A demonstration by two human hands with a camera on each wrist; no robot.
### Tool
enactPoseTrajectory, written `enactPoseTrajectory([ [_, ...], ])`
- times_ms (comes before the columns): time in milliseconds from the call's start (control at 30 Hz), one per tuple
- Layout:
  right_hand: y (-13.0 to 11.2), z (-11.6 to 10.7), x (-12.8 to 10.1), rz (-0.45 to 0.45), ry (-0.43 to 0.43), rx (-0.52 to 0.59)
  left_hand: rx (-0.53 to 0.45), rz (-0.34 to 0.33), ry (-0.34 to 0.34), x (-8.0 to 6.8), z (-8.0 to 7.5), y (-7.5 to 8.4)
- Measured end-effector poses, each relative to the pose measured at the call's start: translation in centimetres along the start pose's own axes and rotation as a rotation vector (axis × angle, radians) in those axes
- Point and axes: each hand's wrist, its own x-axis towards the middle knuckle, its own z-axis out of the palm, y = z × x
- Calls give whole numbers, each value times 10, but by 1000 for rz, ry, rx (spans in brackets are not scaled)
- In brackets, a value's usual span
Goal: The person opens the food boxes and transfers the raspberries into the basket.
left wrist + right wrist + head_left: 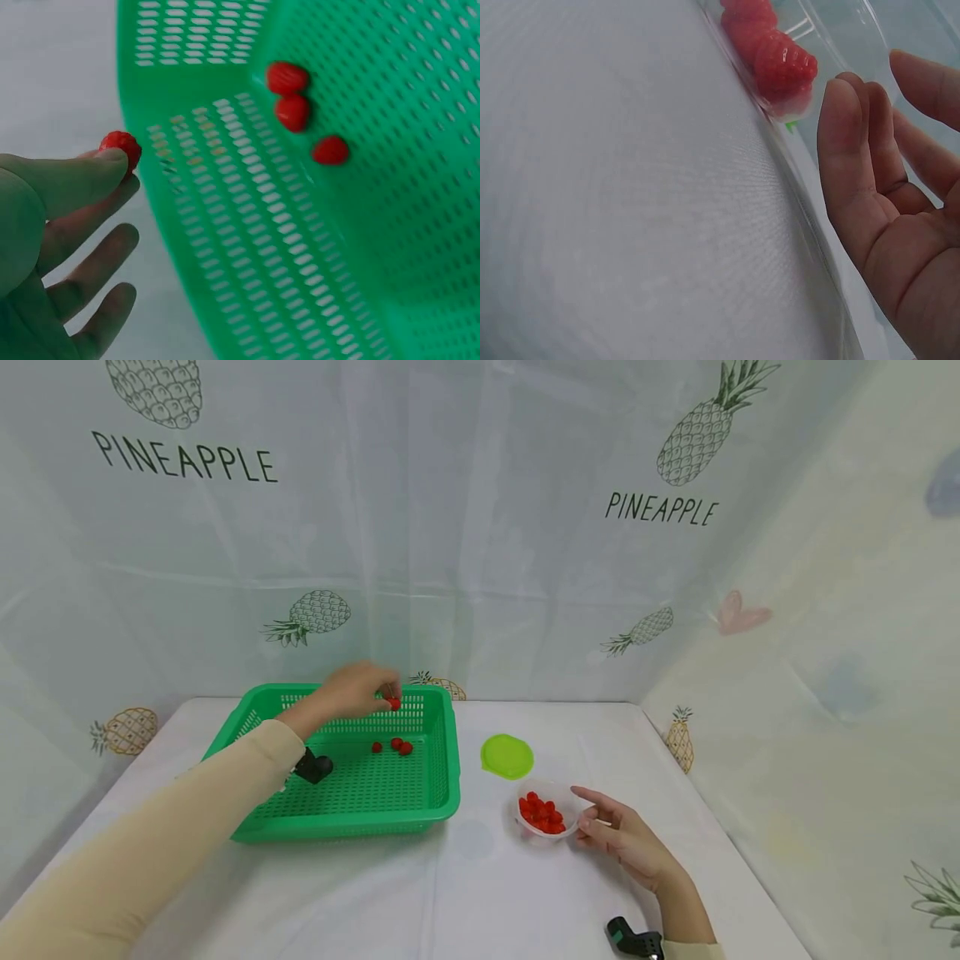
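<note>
Nearest to me, my right hand (626, 837) lies on the white table (480, 893), fingers loosely extended and touching the side of the clear bowl (525, 825); I cannot tell from either view whether they actually grip its wall. The bowl, just beyond and to the left of those fingertips, holds a heap of red berries (542, 814) (the right wrist view shows one pressed up against the clear wall (785, 66)). Past the bowl, further from that hand, a lime-green lid (507, 756) lies flat on the table, apart from the bowl. To the left, my left hand (358, 690) reaches out over the far part of the green basket (442, 793), thumb and forefinger pinching a single red berry (120, 146), the other fingers relaxed below it. Beneath and slightly nearer than that hand, three loose berries (294, 112) sit close together on the basket's slotted floor. Behind everything hangs a pale sheet printed with pineapples (693, 431).
</note>
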Motion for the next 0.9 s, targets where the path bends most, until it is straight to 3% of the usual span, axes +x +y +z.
enactPoseTrajectory([
  [167,0,1,-1,3,0,4,18,22,-58,-1,8,-15],
  [367,-1,1,-1,5,1,-3,16,-2,-153,0,26,-26],
  [633,1,1,-1,2,-13,3,3,-53,-224,0,42,-23],
  [900,0,0,-1,-1,-11,8,22,-103,-257,3,48,-18],
])
